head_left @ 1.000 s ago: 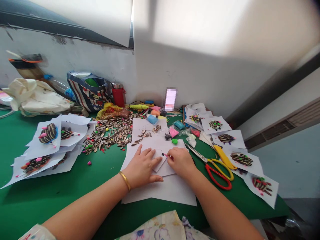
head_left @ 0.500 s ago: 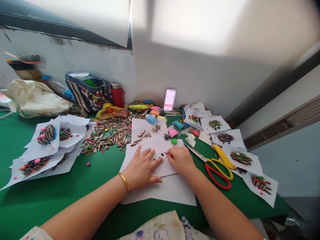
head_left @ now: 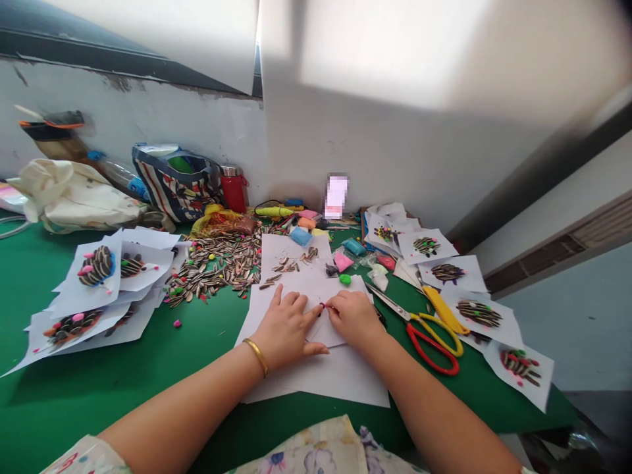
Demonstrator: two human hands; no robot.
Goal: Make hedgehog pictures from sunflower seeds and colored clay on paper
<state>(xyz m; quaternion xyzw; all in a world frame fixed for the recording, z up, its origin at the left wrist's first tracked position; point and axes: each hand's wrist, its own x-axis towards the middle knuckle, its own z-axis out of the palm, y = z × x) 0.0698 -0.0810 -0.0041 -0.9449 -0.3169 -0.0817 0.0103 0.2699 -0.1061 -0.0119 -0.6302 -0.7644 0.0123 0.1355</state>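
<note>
My left hand [head_left: 284,329] lies on the stacked white paper [head_left: 340,375], fingers spread, a gold bangle at the wrist. Its index fingertip meets a tiny dark spot of clay on the top sheet. Right beside it, my right hand [head_left: 356,319] pinches a small pink piece of clay [head_left: 328,305] against the paper. The fingers partly cover the dark bits there. Another white sheet [head_left: 270,250] with a few sunflower seeds [head_left: 286,265] lies just beyond, and a green clay lump [head_left: 345,280] sits by the papers.
Scissors [head_left: 419,329] with red and yellow handles lie to the right, beside a yellow cutter [head_left: 442,309]. Sheets with seed-and-clay figures [head_left: 478,313] line both sides. Loose sunflower seeds [head_left: 212,263] are heaped at left, before a red bottle [head_left: 234,189] and striped bag [head_left: 172,184].
My left index finger and my right fingertips have come together over the dark spot on the paper. The view has shifted slightly.
</note>
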